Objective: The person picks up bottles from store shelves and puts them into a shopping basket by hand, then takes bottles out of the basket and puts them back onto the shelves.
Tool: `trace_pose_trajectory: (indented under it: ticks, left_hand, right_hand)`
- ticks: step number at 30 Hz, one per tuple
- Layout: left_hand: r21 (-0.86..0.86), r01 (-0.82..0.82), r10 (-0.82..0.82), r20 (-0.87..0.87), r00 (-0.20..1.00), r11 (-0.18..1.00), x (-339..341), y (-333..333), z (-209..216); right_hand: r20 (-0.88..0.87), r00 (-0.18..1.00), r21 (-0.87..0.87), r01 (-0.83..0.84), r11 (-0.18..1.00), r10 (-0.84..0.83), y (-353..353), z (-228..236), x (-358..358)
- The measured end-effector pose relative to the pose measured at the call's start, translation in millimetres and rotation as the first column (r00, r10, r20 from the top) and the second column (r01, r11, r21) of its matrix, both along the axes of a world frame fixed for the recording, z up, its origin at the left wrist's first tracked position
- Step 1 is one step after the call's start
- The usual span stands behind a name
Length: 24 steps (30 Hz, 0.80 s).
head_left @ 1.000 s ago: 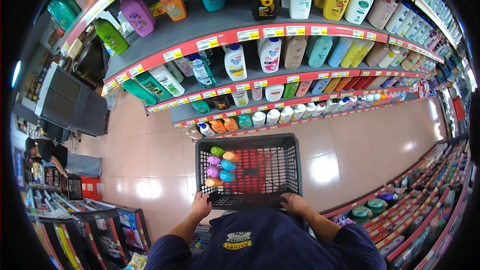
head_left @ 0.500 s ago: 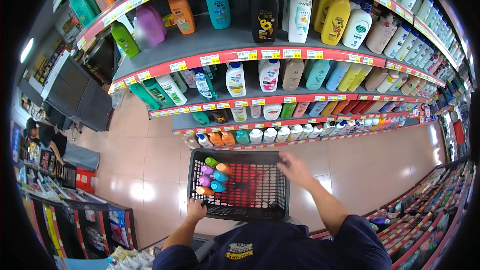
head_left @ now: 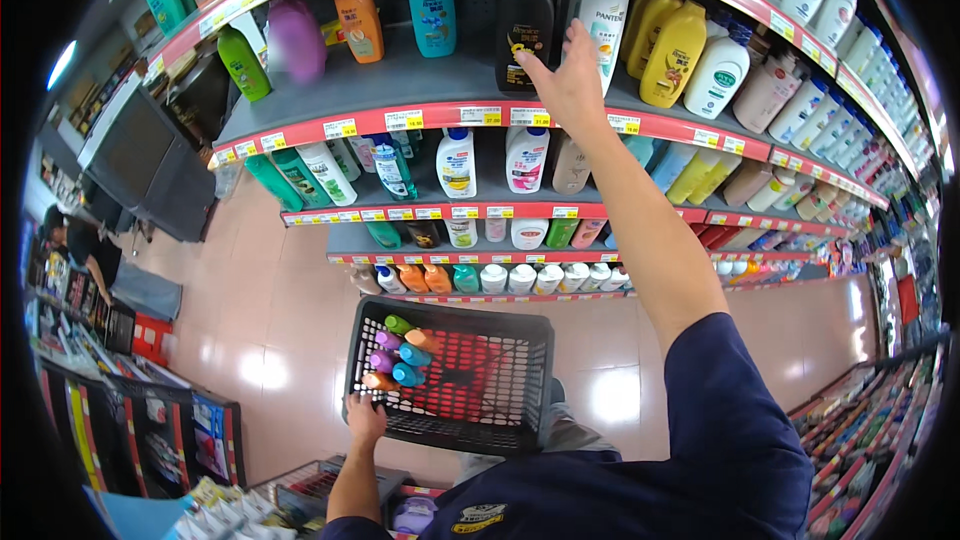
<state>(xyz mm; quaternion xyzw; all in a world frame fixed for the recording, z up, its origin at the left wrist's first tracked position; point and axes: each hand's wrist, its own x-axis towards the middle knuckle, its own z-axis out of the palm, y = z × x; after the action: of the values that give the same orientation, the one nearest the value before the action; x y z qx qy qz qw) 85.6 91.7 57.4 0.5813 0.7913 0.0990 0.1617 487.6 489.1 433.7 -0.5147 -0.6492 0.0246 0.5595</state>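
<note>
My right hand (head_left: 568, 85) is raised to the upper shelf, its thumb and fingers spread and holding nothing. The thumb is at the lower part of a black shampoo bottle (head_left: 524, 25) with a yellow flower; whether it touches cannot be made out. The fingers overlap a white bottle (head_left: 606, 15) just to the right. Below, my left hand (head_left: 366, 419) is closed on the near left corner of a black plastic shopping basket (head_left: 450, 312). Several bottles lie clustered in the basket's left side, among them a green bottle (head_left: 398, 325), a purple bottle (head_left: 386, 339) and a blue bottle (head_left: 412, 354).
Shelves with red price rails (head_left: 400, 121) hold rows of bottles, including a blue bottle (head_left: 432, 8) and a yellow bottle (head_left: 671, 55). A person (head_left: 85, 245) is at the far left near a red crate (head_left: 152, 338). Another stocked shelf (head_left: 870, 430) stands lower right.
My right hand has left the basket's far right corner and risen to the black and white bottles on the upper shelf. The basket, with my left hand on it, appears slightly further left.
</note>
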Motion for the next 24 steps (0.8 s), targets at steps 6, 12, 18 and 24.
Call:
trace_pose_trajectory:
  ticks: [6,12,18,24]
  left_hand:
    - [0.146,-0.185,0.175,0.080,0.981,0.972,48.7,-12.7,10.2]
    - [0.225,-0.236,0.192,0.200,0.961,0.945,119.8,-15.9,34.1]
    - [0.280,-0.243,0.202,0.166,0.965,0.929,131.3,-8.8,48.9]
    - [0.458,-0.444,0.179,0.512,0.840,0.770,151.5,40.4,128.8]
  right_hand:
    - [-0.033,0.993,-0.004,-0.115,0.993,0.115,27.8,3.0,-5.7]
    - [-0.058,0.985,-0.204,-0.169,0.964,0.161,30.1,6.7,7.9]
    - [0.104,0.991,-0.037,-0.079,0.996,0.082,53.7,-10.4,7.1]
    - [0.088,0.947,0.173,-0.320,0.932,0.309,-10.0,28.8,4.4]
